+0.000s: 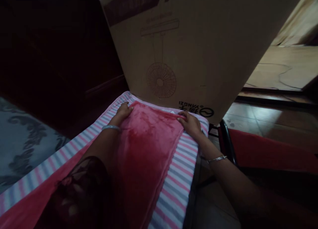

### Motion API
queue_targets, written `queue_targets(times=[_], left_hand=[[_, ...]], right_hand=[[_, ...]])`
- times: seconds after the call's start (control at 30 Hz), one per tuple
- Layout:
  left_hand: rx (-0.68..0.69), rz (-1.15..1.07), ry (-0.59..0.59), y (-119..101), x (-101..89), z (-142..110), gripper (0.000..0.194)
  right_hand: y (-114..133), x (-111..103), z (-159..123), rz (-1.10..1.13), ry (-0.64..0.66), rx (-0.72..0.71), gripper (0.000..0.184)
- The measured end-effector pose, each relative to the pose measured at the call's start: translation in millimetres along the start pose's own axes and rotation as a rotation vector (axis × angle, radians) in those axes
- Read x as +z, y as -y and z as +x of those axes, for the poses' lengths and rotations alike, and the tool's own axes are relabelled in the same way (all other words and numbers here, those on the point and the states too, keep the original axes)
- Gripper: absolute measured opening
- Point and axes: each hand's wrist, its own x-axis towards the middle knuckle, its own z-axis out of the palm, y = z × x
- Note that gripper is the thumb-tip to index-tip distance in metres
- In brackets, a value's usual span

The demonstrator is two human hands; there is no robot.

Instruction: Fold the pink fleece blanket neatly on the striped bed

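A pink fleece cloth (pixel 149 139) lies spread over a pink, grey and white striped cover (pixel 179 176) on a narrow surface. My left hand (pixel 123 112) rests on the cloth's far left corner, fingers curled over the edge. At the far right corner, my right hand (pixel 190 122) pinches the cloth's edge. A bangle sits on each wrist. My dark lace sleeve covers the left upper arm.
A large cardboard box (pixel 198 46) printed with a fan drawing stands just behind the cloth's far edge. A red chair (pixel 260 149) with a black frame is at right. Grey patterned fabric (pixel 22 139) lies at left. Tiled floor shows at far right.
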Motion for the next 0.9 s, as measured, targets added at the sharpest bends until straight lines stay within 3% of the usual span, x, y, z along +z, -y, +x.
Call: queue_targets(times=[0.17, 0.3, 0.4, 0.5, 0.63, 0.77, 0.9], left_hand=[[-0.045, 0.064, 0.121, 67.9, -31.4, -64.3, 0.042], [-0.148, 0.082, 0.18, 132.2, -57.1, -137.5, 0.037], [-0.204, 0.075, 0.214, 167.3, -74.4, -192.8, 0.04], [-0.246, 0.076, 0.232, 189.6, -88.1, -238.5, 0.041], [-0.308, 0.127, 0.236, 209.8, -100.0, -279.4, 0.036], [-0.359, 0.211, 0.183, 225.7, -103.0, -300.5, 0.029], [-0.378, 0.277, 0.067, 233.6, -88.7, -302.6, 0.029]], right_hand=[[-1.5, -1.3, -1.7, -0.021, 0.017, 0.052, 0.033], [-3.8, -1.3, -3.4, -0.051, 0.008, 0.057, 0.035], [-4.2, -2.6, -4.6, -0.069, 0.006, 0.056, 0.036], [-4.5, -3.1, -5.2, -0.091, 0.01, 0.078, 0.036], [-3.7, -2.2, -6.0, -0.116, 0.005, 0.097, 0.035], [3.1, -8.5, -8.1, -0.139, 0.014, 0.09, 0.035], [11.3, -18.0, -9.0, -0.037, -0.011, 0.109, 0.036]])
